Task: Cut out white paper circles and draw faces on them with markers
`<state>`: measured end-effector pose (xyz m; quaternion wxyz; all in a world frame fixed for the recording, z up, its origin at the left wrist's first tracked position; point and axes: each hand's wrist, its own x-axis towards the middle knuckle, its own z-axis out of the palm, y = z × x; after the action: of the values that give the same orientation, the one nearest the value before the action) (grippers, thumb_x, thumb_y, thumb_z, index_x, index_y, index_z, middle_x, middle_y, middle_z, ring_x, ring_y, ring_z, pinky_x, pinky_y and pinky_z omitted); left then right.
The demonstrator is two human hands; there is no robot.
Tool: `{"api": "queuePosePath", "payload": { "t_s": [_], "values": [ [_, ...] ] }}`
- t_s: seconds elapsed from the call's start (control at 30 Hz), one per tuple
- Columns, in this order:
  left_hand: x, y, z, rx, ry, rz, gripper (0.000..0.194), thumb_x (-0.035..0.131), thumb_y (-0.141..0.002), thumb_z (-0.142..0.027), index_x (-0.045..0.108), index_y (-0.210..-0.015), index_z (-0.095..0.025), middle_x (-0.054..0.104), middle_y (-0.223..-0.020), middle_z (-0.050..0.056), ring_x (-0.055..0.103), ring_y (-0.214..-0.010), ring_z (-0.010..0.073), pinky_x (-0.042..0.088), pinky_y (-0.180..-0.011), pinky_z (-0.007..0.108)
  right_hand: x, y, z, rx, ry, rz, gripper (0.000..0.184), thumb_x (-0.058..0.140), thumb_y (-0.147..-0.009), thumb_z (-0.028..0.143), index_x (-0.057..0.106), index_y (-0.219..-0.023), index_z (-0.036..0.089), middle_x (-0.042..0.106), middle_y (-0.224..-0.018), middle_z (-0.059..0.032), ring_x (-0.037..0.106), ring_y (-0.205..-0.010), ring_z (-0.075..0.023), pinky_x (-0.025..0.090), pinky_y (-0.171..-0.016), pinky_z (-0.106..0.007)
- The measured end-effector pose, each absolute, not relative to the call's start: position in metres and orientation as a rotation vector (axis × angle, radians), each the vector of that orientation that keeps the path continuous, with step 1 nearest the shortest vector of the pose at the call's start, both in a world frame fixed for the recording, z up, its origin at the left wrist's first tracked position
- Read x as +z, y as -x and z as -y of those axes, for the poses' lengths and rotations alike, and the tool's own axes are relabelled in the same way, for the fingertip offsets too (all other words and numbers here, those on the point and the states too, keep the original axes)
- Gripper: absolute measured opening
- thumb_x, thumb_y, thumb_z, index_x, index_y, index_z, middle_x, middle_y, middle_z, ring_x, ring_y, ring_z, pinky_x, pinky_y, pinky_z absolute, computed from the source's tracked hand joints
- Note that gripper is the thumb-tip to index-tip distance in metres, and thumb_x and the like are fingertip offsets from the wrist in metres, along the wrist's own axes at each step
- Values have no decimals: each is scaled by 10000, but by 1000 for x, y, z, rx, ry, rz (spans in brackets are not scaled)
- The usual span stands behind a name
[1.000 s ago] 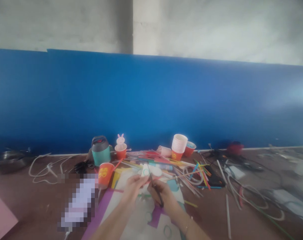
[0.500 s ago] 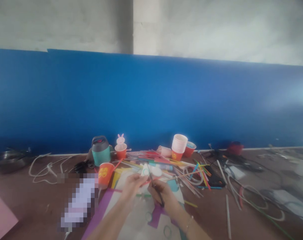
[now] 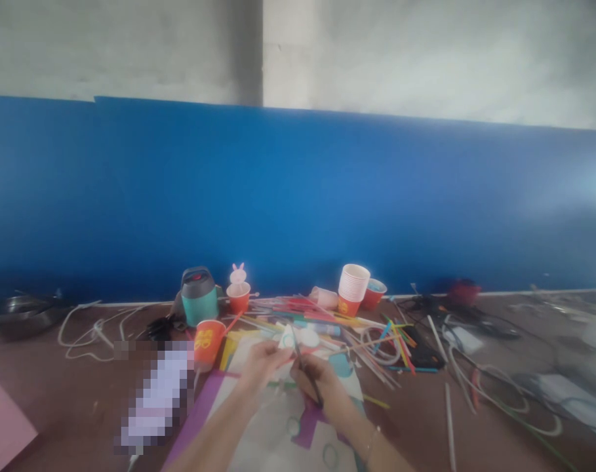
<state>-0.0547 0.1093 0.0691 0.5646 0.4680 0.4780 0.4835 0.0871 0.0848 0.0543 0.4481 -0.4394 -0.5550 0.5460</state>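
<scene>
Pinched in my left hand (image 3: 264, 362) is a small piece of white paper (image 3: 286, 339) with a green circle drawn on it. Dark scissors (image 3: 303, 368) are gripped in my right hand (image 3: 322, 383), their blades pointing up and away beside the paper's right edge. Whether the blades touch the paper is too blurred to tell. Beneath both hands lie white sheets (image 3: 265, 432) with more green circles, and purple paper (image 3: 199, 410) shows under them. A white round object (image 3: 309, 338) lies just beyond the scissors.
Colourful sticks and straws (image 3: 302, 305) spread behind my hands. A red paper cup (image 3: 209, 342), a teal flask (image 3: 200, 300) and a cup with a bunny figure (image 3: 238, 298) stand left. Stacked cups (image 3: 353, 288) stand at the back. White cables (image 3: 504, 400) loop at right.
Almost everything stays put. The paper piece in my left hand has tilted slightly beside the scissors; both hands keep their grip.
</scene>
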Motion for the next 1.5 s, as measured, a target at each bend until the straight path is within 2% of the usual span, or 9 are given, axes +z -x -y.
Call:
{"api": "queuePosePath", "payload": {
  "t_s": [0.3,0.5,0.63,0.87,0.97,1.1,1.17,1.3,1.5],
  "values": [
    [69,59,-113,1113,-1127,-1069,315,759,-566,-454,668,-559,-153,545,-496,-16,437,-483,109,291,-496,237,56,-86,-86,1375,956,1352,596,585,-595,780,484,-636,194,275,-406,117,245,-333,-39,214,-345,-202],
    [64,62,-120,1090,-1159,-1100,351,771,-526,-487,704,-591,-150,591,-539,8,470,-523,129,310,-533,247,58,-86,-87,1433,991,1335,578,673,-539,732,470,-597,194,265,-390,124,210,-342,-31,178,-352,-205],
    [59,64,-126,1065,-1182,-1131,400,777,-479,-517,707,-576,-136,553,-496,2,430,-489,120,277,-508,251,58,-86,-88,1432,968,1335,594,682,-504,743,469,-582,193,256,-377,127,198,-344,-30,162,-357,-207],
    [65,69,-122,1063,-1197,-1112,369,761,-528,-507,682,-581,-151,577,-527,3,479,-518,138,298,-513,252,54,-87,-89,1395,968,1368,573,639,-583,740,494,-589,186,279,-367,113,212,-336,-35,168,-363,-218],
    [67,66,-121,1071,-1190,-1106,366,771,-504,-496,649,-541,-153,580,-523,9,480,-520,141,302,-516,253,54,-87,-89,1379,953,1379,570,617,-609,740,486,-582,186,270,-374,110,214,-347,-37,171,-366,-215],
    [69,58,-115,1130,-1153,-1064,359,715,-595,-516,659,-667,-168,625,-629,17,523,-603,150,329,-555,240,54,-86,-90,1392,965,1368,543,643,-603,707,491,-591,186,273,-392,112,208,-353,-34,167,-361,-204],
    [70,54,-112,1176,-1135,-1043,350,687,-642,-523,636,-669,-177,600,-622,2,506,-599,137,331,-564,234,52,-85,-91,1392,992,1368,506,677,-602,658,497,-594,185,302,-399,107,221,-349,-34,173,-354,-199],
    [70,53,-111,1224,-1134,-1008,362,714,-633,-494,566,-561,-171,521,-544,-21,424,-537,110,312,-546,236,46,-84,-92,1371,1028,1386,433,702,-621,570,507,-612,184,354,-407,100,252,-337,-36,202,-343,-192],
    [69,56,-114,1204,-1150,-975,363,729,-628,-468,557,-543,-160,479,-510,-35,384,-514,94,262,-519,230,51,-84,-87,1367,1016,1408,427,650,-660,587,513,-617,185,315,-384,107,249,-335,-44,211,-341,-197]
  ]
}}
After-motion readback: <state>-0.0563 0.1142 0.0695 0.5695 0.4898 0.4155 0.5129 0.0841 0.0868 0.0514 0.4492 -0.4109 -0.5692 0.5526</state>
